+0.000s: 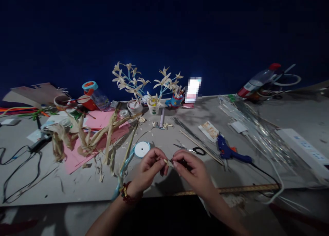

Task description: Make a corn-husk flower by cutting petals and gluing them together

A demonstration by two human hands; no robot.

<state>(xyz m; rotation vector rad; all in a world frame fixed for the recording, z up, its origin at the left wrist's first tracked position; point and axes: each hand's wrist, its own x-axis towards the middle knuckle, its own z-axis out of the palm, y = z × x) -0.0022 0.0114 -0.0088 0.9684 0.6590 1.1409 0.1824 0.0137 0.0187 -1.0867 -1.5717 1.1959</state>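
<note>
This looks like a craft workspace: a grey worktable [159, 129] strewn with scraps, holding a glue gun [232, 151], scissors [196, 150], wires [197, 138], pink paper [84, 147], dried husks [86, 140] and a ribbon spool [142, 149], with handmade-looking flowers [131, 80] in cups [135, 107] before a dark blue backdrop [164, 30].

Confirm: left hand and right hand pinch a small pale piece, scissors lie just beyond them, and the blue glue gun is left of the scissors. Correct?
No, wrong side: the head view shows the blue glue gun right of the scissors. The rest holds: left hand and right hand pinch a small pale piece, scissors just beyond them.
</note>
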